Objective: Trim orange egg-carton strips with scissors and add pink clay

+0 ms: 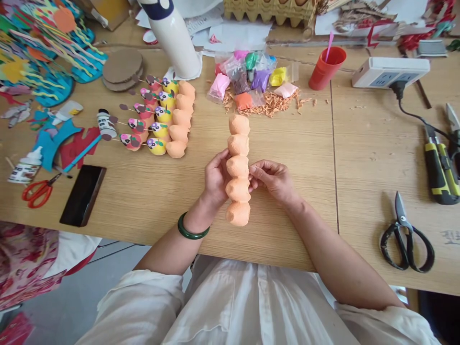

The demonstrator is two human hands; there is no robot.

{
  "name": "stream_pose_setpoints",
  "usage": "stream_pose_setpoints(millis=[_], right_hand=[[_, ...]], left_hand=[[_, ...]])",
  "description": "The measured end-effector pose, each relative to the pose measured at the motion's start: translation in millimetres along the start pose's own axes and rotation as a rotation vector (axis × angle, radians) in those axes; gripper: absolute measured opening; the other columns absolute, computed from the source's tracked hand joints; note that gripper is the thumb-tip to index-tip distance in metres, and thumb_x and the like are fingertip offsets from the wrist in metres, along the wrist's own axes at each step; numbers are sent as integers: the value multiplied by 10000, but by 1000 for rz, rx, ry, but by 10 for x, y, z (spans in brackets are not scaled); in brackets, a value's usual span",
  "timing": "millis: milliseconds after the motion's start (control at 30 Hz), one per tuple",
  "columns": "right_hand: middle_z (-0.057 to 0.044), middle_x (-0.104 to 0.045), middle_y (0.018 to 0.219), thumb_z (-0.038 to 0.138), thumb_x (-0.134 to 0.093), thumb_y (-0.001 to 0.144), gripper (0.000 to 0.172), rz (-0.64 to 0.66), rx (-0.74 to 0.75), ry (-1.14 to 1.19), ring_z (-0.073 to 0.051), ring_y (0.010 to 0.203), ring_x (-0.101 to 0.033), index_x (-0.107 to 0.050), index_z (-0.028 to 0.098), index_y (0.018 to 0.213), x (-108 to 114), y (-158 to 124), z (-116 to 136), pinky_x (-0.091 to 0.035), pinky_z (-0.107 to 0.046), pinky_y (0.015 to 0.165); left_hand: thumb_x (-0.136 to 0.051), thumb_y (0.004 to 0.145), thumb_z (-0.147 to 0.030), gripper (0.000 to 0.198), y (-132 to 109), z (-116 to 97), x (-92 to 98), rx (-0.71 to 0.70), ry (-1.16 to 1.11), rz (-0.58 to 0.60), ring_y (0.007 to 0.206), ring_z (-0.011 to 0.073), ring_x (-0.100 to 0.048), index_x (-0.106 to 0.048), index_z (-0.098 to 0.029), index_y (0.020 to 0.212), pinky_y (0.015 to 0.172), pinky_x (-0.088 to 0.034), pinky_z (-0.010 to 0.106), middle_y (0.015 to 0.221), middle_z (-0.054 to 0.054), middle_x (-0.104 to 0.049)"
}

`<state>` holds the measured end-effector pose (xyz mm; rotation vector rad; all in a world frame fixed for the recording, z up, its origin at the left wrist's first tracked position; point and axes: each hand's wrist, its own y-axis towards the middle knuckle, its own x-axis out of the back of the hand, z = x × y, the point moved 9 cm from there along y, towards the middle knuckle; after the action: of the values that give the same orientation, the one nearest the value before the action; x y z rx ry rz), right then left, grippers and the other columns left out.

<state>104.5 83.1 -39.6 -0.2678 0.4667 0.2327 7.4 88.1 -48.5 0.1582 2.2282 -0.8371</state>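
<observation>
In the head view, an orange egg-carton strip [238, 167] with a row of several rounded bumps is held up lengthwise above the table. My left hand [216, 178] grips it from the left, its fingers partly hidden behind the strip. At its right edge, near the middle bumps, my right hand [275, 181] is closed with thumb and forefinger pinching the edge. Left of my hands lie a similar plain orange strip [180, 120], a yellow decorated strip [163, 115] and a red decorated strip [138, 125] with thin sticks ending in brown ovals.
Bags of coloured clay [260, 79] lie on orange shreds beyond the strip, near a red cup [327, 69]. A white bottle [176, 43] stands at the back. Black-handled scissors [406, 235], a power strip [391, 72] and a phone [83, 195] are further out.
</observation>
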Motion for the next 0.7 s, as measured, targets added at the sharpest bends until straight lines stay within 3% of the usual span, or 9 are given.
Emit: stream_pose_setpoints(millis=[300, 700], right_hand=[[25, -685, 643, 477, -941, 684, 389, -7, -68, 122, -105, 489, -652, -723, 157, 723, 13, 12, -44, -581, -246, 526], [31, -672, 643, 443, -908, 742, 311, 6, 36, 3, -85, 512, -606, -744, 179, 756, -4, 9, 14, -589, -243, 556]], left_hand=[[-308, 1031, -423, 481, -74, -53, -43, 10, -39, -47, 617, 266, -712, -626, -249, 714, 586, -519, 373, 560, 48, -657], [-364, 1022, -376, 374, 3, -73, -19, -53, -56, -36, 457, 192, -616, -589, -234, 759, 522, -512, 346, 573, 10, -648]])
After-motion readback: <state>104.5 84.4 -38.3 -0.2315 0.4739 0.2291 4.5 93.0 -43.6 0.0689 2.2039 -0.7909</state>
